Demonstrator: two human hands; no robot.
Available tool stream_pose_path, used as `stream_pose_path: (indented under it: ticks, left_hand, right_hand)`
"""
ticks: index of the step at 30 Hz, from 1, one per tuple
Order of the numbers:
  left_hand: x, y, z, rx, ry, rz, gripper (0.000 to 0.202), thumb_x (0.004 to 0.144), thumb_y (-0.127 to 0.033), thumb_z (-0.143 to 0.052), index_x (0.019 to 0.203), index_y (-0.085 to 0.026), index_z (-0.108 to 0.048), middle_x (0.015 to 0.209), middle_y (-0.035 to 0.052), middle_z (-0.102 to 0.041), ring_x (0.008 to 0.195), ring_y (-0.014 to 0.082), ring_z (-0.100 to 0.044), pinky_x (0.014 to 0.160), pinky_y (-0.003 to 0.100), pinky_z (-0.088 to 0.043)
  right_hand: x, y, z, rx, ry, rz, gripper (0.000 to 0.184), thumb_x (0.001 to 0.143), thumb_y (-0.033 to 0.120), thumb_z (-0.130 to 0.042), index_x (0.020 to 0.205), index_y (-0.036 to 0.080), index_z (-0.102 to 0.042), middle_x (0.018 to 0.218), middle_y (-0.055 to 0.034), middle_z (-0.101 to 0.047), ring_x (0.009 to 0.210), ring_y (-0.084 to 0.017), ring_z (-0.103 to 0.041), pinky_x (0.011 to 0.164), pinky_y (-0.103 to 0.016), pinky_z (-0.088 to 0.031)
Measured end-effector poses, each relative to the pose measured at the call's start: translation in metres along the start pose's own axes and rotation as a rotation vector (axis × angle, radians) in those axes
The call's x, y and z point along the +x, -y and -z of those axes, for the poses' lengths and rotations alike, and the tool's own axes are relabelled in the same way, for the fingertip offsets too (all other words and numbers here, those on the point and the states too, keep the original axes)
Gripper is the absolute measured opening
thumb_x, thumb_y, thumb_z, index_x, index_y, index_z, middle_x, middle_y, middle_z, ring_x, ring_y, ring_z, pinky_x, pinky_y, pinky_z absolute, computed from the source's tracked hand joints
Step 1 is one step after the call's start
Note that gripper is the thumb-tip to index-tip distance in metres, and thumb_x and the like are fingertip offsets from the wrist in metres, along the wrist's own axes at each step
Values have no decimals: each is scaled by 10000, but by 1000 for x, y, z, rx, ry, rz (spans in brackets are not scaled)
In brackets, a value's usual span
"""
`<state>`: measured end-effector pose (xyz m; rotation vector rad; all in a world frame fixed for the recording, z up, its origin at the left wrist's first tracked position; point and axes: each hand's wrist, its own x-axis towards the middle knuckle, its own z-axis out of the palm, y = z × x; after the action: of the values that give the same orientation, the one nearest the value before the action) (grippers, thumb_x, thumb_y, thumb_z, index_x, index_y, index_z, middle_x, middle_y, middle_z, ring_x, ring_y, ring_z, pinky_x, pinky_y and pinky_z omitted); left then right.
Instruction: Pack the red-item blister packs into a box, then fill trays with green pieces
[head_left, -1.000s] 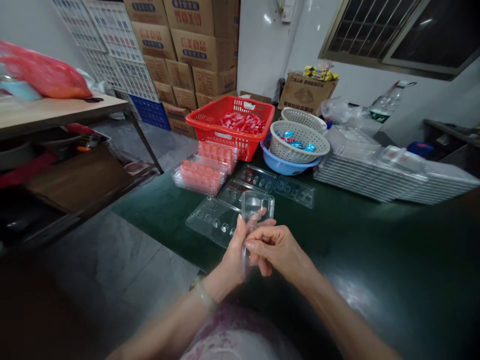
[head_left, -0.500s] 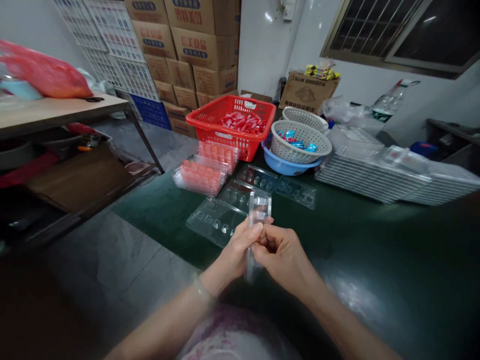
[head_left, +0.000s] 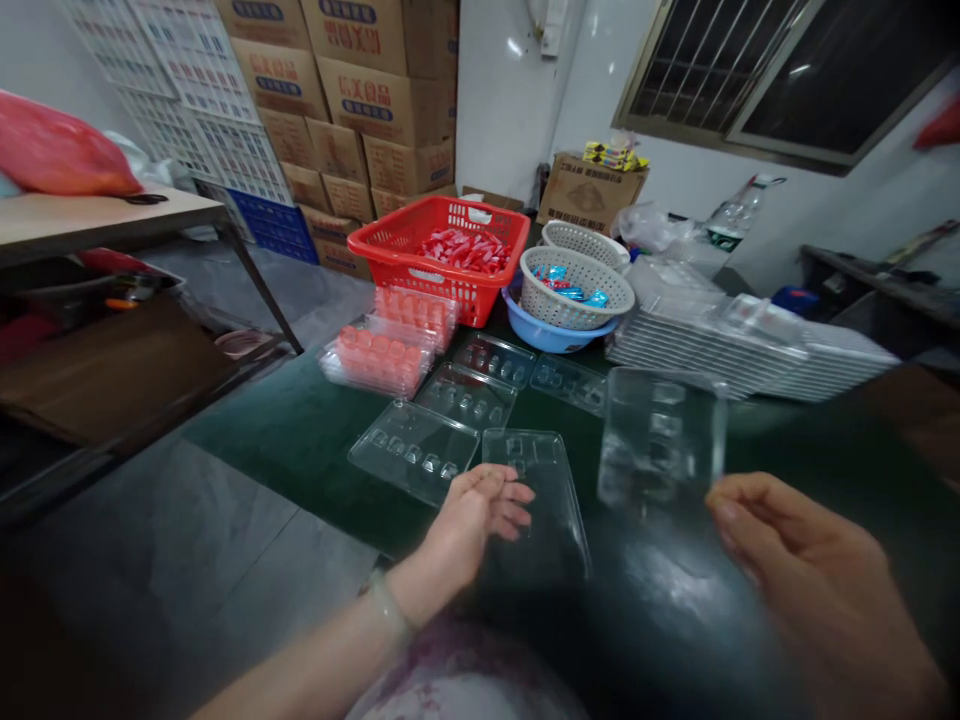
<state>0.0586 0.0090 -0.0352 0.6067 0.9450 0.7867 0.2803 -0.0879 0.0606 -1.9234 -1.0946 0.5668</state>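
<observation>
My left hand (head_left: 476,525) grips the left edge of a clear plastic blister tray (head_left: 551,510), its fingers seen around the clear sheet. My right hand (head_left: 802,570) pinches the lower right edge of a second clear blister tray (head_left: 634,440), held up to the right and apart from the first. Both trays have small moulded pockets, and I see nothing in them. More clear trays lie on the dark green table beyond my left hand, among them a near tray (head_left: 397,470) and one behind it (head_left: 469,405).
Stacked trays with pinkish-orange pieces (head_left: 379,360) stand at the table's left. Behind are a red basket (head_left: 435,275) of small wrapped pieces, a grey colander (head_left: 577,310) on a blue basin (head_left: 555,338), and a tall stack of clear trays (head_left: 675,345) to the right.
The trays held together between both hands are now apart. My right hand has moved right with one tray; my left hand keeps the other, now tilted flatter. The view has shifted slightly.
</observation>
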Motion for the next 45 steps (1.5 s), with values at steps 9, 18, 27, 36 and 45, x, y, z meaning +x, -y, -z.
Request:
stream_pose_path:
  ticks: [9,18,27,36,45]
  left_hand:
    - [45,-4,-68,-298,-139,234,227,872,-191,-374,1077,-141,-458,1075,143,-559,875,183,-612,773,308,-479]
    - [45,-28,-79,-141,76,562,783,801,-401,-475,1394,-13,-141,1428,314,-171,1318,453,-178,1001,584,-228]
    - [27,-14,-67,85,288,314,799,789,-573,-487,1411,-154,-207,1381,206,-353,1218,400,-386,934,536,-336]
    - [-24,22,-56,-45,331,77,641,786,-618,-490,1335,-299,-402,1253,106,-494,1057,275,-535,629,262,-452]
    - [-17,24,-42,-303,398,106,737,778,-746,-291,1324,-274,-440,1233,123,-518,1243,294,-393,944,399,-410]
  right_hand:
    - [-35,-25,18,-154,-123,-5,212,728,433,-577,757,223,-583,555,4,-593,467,-127,-521,378,-196,-363]
    - [-52,-25,11,-163,-22,98,205,786,393,-506,702,216,-568,552,29,-561,487,-109,-493,449,-196,-357]
    - [-47,-12,-4,-5,188,68,176,789,326,-518,691,184,-550,572,37,-494,511,-82,-443,466,-179,-340]
    - [-34,4,-77,420,574,-39,192,822,298,-526,690,158,-532,512,66,-447,388,-28,-338,392,-166,-268]
    - [-31,7,-97,418,635,-39,243,838,308,-512,666,144,-560,517,43,-525,341,-28,-380,372,-172,-286]
